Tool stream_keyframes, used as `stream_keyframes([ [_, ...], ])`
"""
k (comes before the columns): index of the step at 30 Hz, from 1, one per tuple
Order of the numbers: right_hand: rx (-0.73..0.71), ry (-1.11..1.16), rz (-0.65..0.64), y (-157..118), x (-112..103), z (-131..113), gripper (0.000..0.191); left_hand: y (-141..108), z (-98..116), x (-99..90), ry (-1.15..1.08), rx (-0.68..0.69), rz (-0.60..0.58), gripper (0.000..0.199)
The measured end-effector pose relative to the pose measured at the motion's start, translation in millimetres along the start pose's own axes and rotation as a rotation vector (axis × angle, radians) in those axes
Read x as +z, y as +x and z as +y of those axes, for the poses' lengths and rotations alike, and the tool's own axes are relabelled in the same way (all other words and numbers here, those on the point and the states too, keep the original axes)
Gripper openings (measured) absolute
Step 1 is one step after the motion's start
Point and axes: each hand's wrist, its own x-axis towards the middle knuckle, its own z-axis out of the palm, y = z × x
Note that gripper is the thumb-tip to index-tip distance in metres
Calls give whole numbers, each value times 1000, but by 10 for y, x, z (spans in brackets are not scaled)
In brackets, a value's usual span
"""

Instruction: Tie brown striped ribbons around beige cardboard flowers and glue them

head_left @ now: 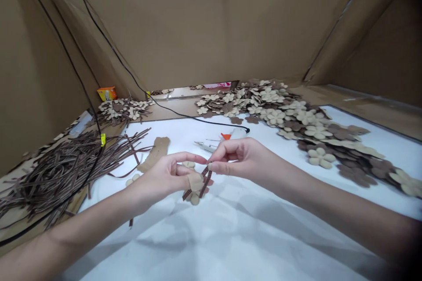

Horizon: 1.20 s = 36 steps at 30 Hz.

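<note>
Above the white table surface, my left hand [171,173] holds a beige fabric flower [195,199], its thumb covered by a tan wrap or patch. A dark brown ribbon [206,180] with light stitching crosses the flower, one end hanging at lower left. My right hand [235,158] pinches the looped upper part of that ribbon between thumb and forefinger. The fingertips of both hands nearly meet there. Part of the flower is hidden behind my left fingers.
Brown ribbon strips [66,171] lie heaped at left. Beige and brown flowers [306,116] spread across the right and back. Behind my hands are a pen-like tool [205,146], an orange piece [226,136] and a black cable [178,115]. Brown paper [154,154] lies left of centre.
</note>
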Motion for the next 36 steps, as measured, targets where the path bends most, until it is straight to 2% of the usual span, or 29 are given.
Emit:
stream_keyframes([
  [7,104,183,17,29,-8,6,21,16,-51,29,97,-5,25,27],
  [19,188,265,-30,-19,64,-21,24,33,-141,111,141,105,111,22],
  [26,197,196,-34,1,50,-40,21,18,-82,104,88,96,22,31],
  [36,225,184,-20,-44,115,-41,26,6,-155,131,110,104,169,24],
])
